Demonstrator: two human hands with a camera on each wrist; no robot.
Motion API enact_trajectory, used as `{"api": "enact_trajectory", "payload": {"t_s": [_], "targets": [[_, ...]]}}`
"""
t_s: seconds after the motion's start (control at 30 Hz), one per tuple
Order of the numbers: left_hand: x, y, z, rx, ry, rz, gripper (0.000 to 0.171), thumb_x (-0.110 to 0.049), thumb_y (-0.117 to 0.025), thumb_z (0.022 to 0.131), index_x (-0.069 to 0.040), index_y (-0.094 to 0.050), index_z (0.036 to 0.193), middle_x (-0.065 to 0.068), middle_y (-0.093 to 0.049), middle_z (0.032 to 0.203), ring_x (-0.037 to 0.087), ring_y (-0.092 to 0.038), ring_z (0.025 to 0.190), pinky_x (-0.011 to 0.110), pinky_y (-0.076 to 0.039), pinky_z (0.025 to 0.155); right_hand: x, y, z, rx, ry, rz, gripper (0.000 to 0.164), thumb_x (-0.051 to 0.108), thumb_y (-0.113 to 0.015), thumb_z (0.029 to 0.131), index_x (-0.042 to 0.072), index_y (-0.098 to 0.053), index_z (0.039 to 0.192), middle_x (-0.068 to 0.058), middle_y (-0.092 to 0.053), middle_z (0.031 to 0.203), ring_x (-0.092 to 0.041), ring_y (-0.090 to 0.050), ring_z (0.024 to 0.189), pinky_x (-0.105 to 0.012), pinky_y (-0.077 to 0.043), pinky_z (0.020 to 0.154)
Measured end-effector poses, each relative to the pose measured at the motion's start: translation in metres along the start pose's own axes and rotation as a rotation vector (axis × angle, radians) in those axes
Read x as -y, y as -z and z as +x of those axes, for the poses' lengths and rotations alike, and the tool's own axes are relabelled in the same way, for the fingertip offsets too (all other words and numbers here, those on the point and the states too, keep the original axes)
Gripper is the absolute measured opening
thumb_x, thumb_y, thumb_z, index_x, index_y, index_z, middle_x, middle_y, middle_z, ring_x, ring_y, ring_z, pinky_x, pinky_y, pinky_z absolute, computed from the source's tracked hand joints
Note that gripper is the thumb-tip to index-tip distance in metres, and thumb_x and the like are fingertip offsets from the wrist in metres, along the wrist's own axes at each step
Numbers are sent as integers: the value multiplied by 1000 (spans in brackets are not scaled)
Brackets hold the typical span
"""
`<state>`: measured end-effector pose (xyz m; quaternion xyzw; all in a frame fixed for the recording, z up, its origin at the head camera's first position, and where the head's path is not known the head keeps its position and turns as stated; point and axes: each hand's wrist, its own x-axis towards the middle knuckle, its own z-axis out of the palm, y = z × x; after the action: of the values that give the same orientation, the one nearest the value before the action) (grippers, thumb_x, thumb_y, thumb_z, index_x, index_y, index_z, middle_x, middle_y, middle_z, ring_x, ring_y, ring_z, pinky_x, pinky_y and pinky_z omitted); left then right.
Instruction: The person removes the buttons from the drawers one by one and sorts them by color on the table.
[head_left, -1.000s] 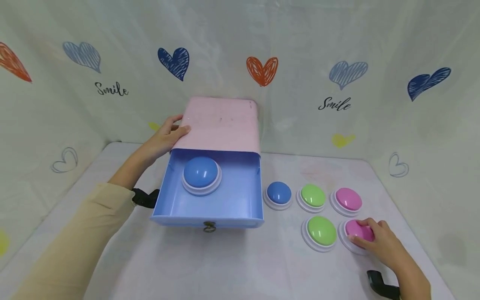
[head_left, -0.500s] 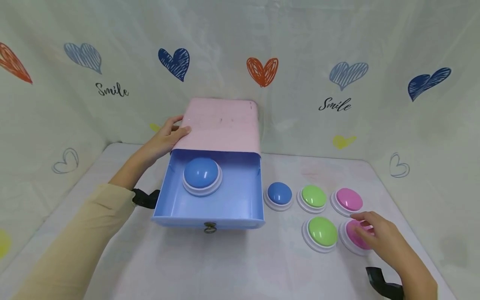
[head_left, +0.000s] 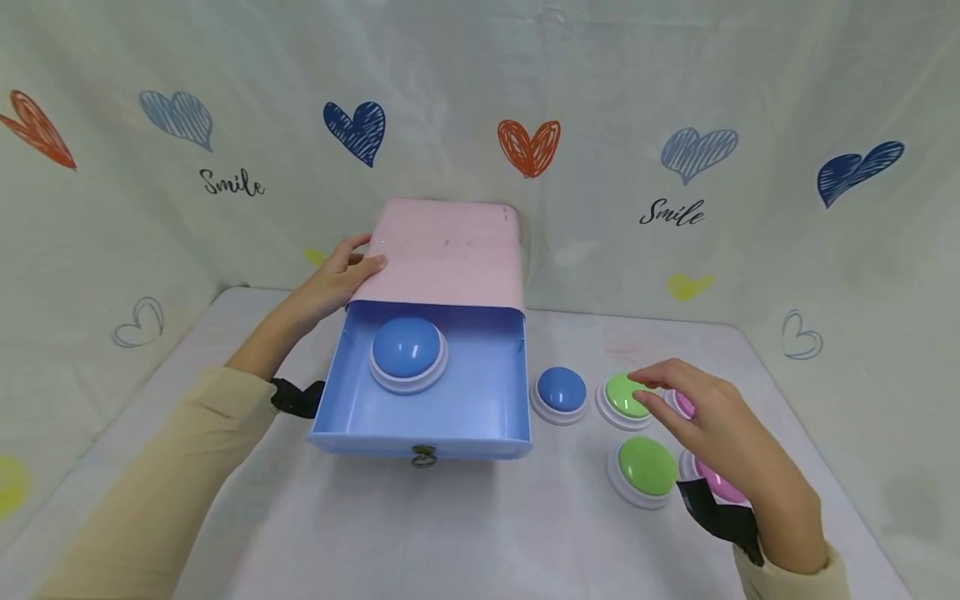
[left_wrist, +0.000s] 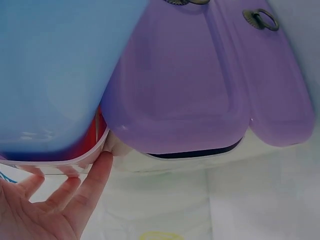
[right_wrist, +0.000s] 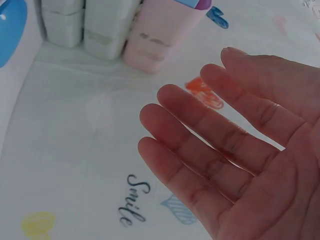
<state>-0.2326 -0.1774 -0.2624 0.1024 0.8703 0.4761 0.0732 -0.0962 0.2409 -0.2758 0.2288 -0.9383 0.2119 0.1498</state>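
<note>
My left hand [head_left: 337, 279] rests on the left edge of a pink-topped drawer cabinet [head_left: 450, 250], thumb on top. In the left wrist view its fingers lie fairly straight against the cabinet's rim. The cabinet's blue drawer [head_left: 480, 400] is pulled out; one large blue domed push button [head_left: 407, 348] with a white base sits inside, towards the back left. My right hand [head_left: 708, 417], fingers spread from the thumb, hovers over the buttons with nothing held. It partly covers the rear green button [head_left: 622, 393], the rear pink button [head_left: 684, 403] and the front pink button [head_left: 722, 483].
Right of the drawer stand another blue button [head_left: 562, 389] and a front green button [head_left: 647, 467]. Purple drawers [left_wrist: 180, 75] lie below the blue one. A white cloth [head_left: 465, 517] covers the table; a curtain [head_left: 600, 67] with printed hearts hangs behind.
My right hand has let go of the front pink button, lifted, and moved left and away from me over the rear buttons. My left hand stays at the cabinet.
</note>
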Motion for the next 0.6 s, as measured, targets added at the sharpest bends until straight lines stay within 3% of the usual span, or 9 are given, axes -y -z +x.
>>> {"api": "enact_trajectory", "payload": {"t_s": [0.13, 0.23, 0.47, 0.6], "targets": [[-1, 1, 1, -3, 3, -5, 74, -44, -39, 95, -13, -1, 150, 26, -21, 145, 46, -35, 125, 61, -35, 99, 16, 2, 19, 24, 69, 20, 24, 14, -66, 85, 14, -64, 109, 2, -66, 107, -17, -61, 101, -24, -48, 88], [-2, 1, 2, -7, 5, -7, 73, -44, -39, 96, -12, -1, 150, 27, -22, 144, 45, -37, 124, 60, -35, 99, 28, -1, 33, 50, 124, 55, 23, 13, -65, 86, 14, -64, 109, 2, -66, 107, -17, -60, 103, -39, -50, 85], [-1, 0, 2, -5, 4, -14, 73, -44, -39, 96, -13, -1, 150, 27, -24, 143, 45, -39, 122, 60, -37, 98, 54, -14, 64, 105, 278, 118, 25, 17, -66, 86, 12, -63, 111, 2, -60, 113, -14, -55, 111, -35, -49, 91], [0, 0, 2, -5, 11, -17, 73, -44, -39, 96, -13, -1, 150, 26, -24, 143, 44, -40, 120, 59, -38, 97, 68, -25, 78, 176, 296, 125, 31, 22, -67, 86, 11, -61, 115, 0, -56, 120, -16, -51, 118, -36, -45, 97]]}}
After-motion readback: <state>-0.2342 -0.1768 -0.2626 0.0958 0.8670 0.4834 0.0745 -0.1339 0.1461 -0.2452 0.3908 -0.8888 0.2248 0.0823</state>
